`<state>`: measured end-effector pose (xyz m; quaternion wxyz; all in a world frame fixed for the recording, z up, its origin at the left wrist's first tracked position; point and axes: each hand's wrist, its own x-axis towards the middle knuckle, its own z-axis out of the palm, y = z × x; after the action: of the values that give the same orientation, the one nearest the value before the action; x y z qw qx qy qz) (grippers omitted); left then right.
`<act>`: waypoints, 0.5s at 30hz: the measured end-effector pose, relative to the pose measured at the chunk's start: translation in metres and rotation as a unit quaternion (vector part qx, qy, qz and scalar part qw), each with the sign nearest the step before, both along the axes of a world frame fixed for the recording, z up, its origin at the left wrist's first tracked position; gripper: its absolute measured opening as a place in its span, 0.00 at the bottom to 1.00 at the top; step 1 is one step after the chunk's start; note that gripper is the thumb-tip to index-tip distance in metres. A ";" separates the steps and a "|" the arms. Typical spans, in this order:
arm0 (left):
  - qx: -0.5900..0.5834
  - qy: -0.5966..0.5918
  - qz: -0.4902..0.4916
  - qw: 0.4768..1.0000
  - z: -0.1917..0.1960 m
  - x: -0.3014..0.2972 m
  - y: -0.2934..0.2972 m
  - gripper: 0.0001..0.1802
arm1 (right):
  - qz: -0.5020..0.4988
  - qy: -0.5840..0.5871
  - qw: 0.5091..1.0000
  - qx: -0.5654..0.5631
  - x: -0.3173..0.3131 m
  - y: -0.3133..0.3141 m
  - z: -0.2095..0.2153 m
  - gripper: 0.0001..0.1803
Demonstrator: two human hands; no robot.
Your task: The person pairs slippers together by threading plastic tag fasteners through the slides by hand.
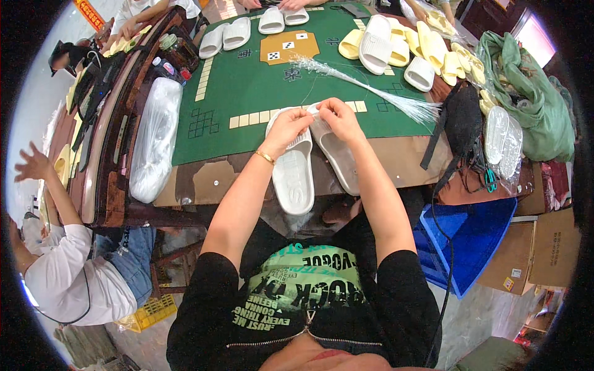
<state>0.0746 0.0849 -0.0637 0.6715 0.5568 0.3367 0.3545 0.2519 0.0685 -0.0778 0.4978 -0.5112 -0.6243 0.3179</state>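
Two white slide slippers lie side by side at the near edge of the green-topped table [247, 80]. My left hand [286, 128] pinches the strap end of the left slipper [292, 176]. My right hand [338, 119] grips the strap end of the right slipper [339, 159]. Both hands meet at the top of the pair, fingers closed on the straps. A bundle of thin clear plastic ties [371, 89] lies fanned on the green cloth just beyond my right hand.
More white slippers [376, 43] and yellow slippers [439, 49] are piled at the far right. A clear bag [154, 139] of white goods lies left. Green cloth [532, 99] and bagged slippers [502, 139] sit right. Another person [74, 272] sits at the left; blue bin [470, 241].
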 end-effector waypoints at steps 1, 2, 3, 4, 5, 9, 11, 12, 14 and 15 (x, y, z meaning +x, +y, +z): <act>0.001 0.008 -0.001 1.000 0.000 -0.001 0.000 0.06 | 0.006 0.049 0.999 -0.014 -0.001 0.001 0.000 0.09; 0.000 0.009 -0.001 1.000 -0.001 -0.001 0.001 0.06 | 0.012 0.099 0.995 -0.028 -0.001 0.002 -0.001 0.10; 0.001 0.018 0.000 1.000 -0.001 -0.002 0.001 0.06 | -0.015 0.082 0.996 -0.030 0.001 0.001 -0.001 0.10; 0.002 0.027 0.001 1.000 -0.001 -0.002 0.001 0.06 | -0.014 0.083 0.996 -0.031 0.001 0.001 0.001 0.10; 0.001 0.027 0.001 1.000 -0.001 -0.002 0.000 0.06 | -0.032 0.107 0.992 -0.057 0.002 0.000 0.004 0.11; 0.012 0.020 0.006 1.000 0.000 0.000 -0.001 0.07 | -0.050 0.126 0.989 -0.052 0.003 0.001 0.003 0.11; 0.011 0.014 0.001 1.000 -0.001 -0.001 0.000 0.07 | -0.052 0.106 0.993 -0.025 0.001 0.001 0.000 0.10; 0.024 0.011 -0.002 1.000 -0.002 -0.001 0.000 0.07 | -0.036 0.054 0.998 0.019 0.000 0.001 -0.002 0.10; 0.019 0.014 0.004 1.000 -0.002 -0.001 0.000 0.07 | -0.002 -0.015 0.999 0.037 -0.004 -0.002 0.000 0.08; 0.014 0.017 0.009 1.000 -0.003 -0.001 0.000 0.07 | -0.002 -0.015 0.999 0.037 -0.005 -0.003 0.002 0.08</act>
<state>0.0735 0.0852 -0.0664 0.6546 0.5692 0.3478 0.3557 0.2468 0.0659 -0.0762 0.5074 -0.4986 -0.6419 0.2860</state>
